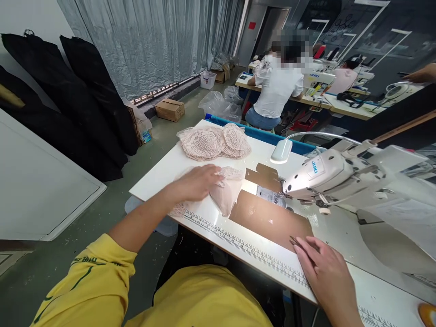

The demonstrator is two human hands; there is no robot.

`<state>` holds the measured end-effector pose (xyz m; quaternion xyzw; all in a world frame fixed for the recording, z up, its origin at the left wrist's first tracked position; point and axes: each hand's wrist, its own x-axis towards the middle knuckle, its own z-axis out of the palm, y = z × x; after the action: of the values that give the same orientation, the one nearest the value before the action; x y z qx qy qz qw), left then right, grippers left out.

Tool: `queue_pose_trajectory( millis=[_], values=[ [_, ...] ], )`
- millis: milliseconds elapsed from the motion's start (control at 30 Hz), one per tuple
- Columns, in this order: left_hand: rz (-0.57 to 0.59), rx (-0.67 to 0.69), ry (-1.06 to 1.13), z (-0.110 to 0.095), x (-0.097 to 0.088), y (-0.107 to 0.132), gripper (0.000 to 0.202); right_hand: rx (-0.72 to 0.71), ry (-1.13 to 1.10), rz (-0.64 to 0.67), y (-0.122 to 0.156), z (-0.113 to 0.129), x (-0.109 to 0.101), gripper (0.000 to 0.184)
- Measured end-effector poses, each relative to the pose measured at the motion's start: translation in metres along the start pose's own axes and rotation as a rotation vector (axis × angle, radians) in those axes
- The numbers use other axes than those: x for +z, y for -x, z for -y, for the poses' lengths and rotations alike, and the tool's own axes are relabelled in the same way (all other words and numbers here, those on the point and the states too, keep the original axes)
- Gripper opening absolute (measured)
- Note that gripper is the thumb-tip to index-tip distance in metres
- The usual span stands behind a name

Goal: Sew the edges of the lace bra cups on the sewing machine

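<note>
My left hand lies over pale pink lace pieces on the table, its fingers extended and slightly blurred. Beside its fingertips is a cup-shaped piece of sheer fabric with a lace top; more lace shows under the wrist. In my right hand, near the table's front edge, is a slim dark metal tool that looks like tweezers, mostly hidden by the fingers. Its tips rest over the brown plate in front of the sewing machine. Stacked lace cups lie at the far side.
A white lamp stands behind the machine's needle area. A printed ruler runs along the front edge of the white table. Ahead, a person in a white shirt sits at another bench. A cardboard box is on the floor.
</note>
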<state>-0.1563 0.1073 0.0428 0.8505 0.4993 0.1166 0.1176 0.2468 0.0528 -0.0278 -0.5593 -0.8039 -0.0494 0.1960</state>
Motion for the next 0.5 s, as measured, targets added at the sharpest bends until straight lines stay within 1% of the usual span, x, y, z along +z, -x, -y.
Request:
queue_pose_trajectory(
  millis=[33,67,133,200,233,267,333,367,433,500],
  values=[
    [0.043,0.066,-0.021,-0.008,0.011,-0.003,0.053,0.037,-0.016,-0.021,0.005,-0.002,-0.001,0.049],
    [0.072,0.088,-0.035,-0.014,0.021,-0.007,0.046,0.091,-0.069,-0.028,0.009,0.000,-0.003,0.047],
    [0.086,0.047,-0.054,-0.025,0.036,-0.014,0.033,0.236,-0.306,0.026,0.013,0.013,-0.006,0.043],
    [0.069,0.001,-0.062,-0.034,0.041,-0.018,0.024,0.405,-0.691,0.173,0.010,0.035,-0.006,0.042],
    [0.043,-0.002,-0.065,-0.039,0.041,-0.019,0.021,0.466,-0.892,0.281,0.007,0.047,-0.005,0.046],
    [0.006,0.000,-0.068,-0.046,0.040,-0.018,0.019,0.493,-1.081,0.372,0.001,0.060,-0.002,0.050],
    [-0.092,0.009,-0.073,-0.063,0.039,-0.013,0.018,0.494,-1.343,0.423,-0.013,0.085,0.005,0.057],
    [-0.141,0.015,-0.074,-0.073,0.041,-0.009,0.018,0.477,-1.423,0.406,-0.020,0.096,0.010,0.059],
    [-0.199,0.052,-0.054,-0.093,0.049,0.001,0.020,0.454,-1.499,0.380,-0.032,0.112,0.017,0.058],
    [-0.262,0.073,0.003,-0.110,0.063,0.013,0.028,0.498,-1.495,0.337,-0.035,0.119,0.021,0.047]
  ],
)
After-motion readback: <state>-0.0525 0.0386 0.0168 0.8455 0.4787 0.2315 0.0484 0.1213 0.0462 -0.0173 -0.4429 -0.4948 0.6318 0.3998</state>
